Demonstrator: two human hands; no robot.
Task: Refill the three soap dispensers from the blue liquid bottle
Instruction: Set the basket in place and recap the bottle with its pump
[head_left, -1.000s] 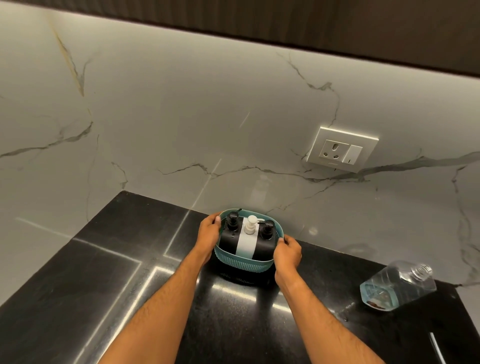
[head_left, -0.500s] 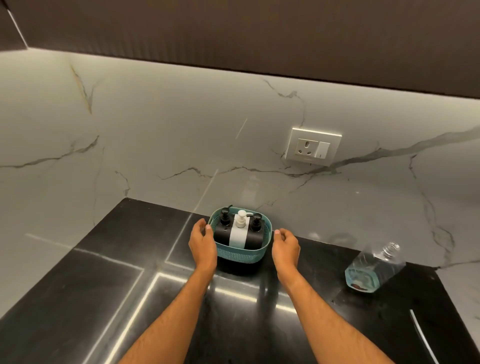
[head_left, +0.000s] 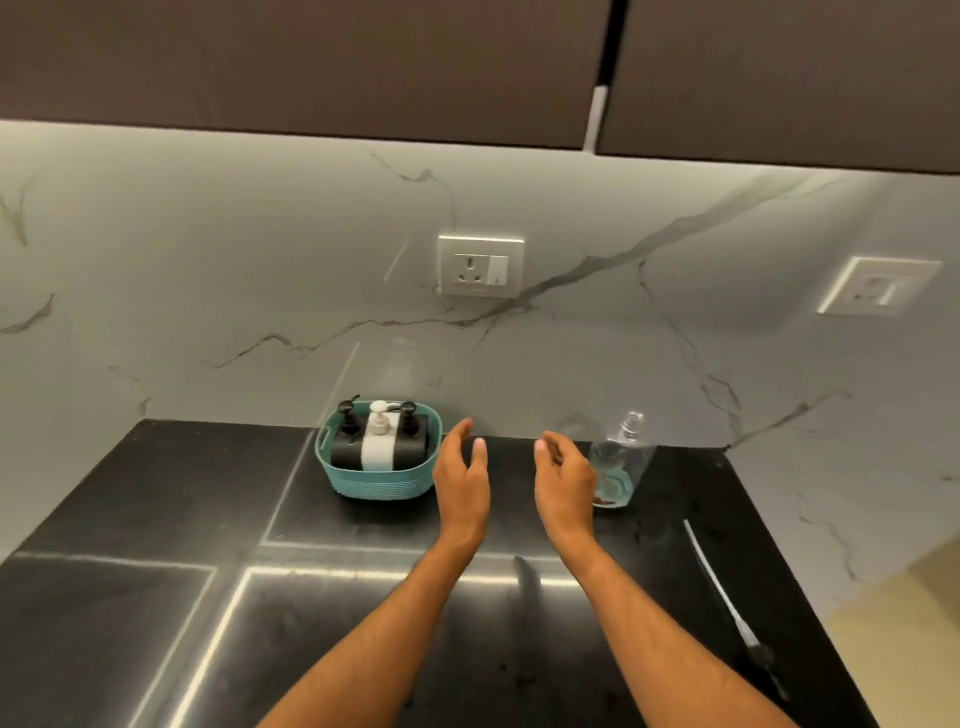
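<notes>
A teal basket (head_left: 363, 480) stands on the black counter against the marble wall. It holds three pump dispensers side by side: a black one (head_left: 347, 436) at left, a white one (head_left: 378, 441) in the middle, a black one (head_left: 410, 439) at right. A clear uncapped bottle (head_left: 621, 462) with a little blue liquid at its bottom stands to the right. My left hand (head_left: 462, 480) hovers open just right of the basket, apart from it. My right hand (head_left: 563, 480) is open too, close to the bottle's left side, holding nothing.
The black counter (head_left: 156, 519) ends at a right edge near the beige floor. A thin dark stick-like object (head_left: 727, 597) lies along the counter's right side. A wall socket (head_left: 480, 265) sits above the basket, another socket (head_left: 878, 286) on the right wall. Dark cabinets hang overhead.
Both hands let go of the basket and moved right, away from it, toward the bottle. The view shifted right and up; the basket stays against the wall.
</notes>
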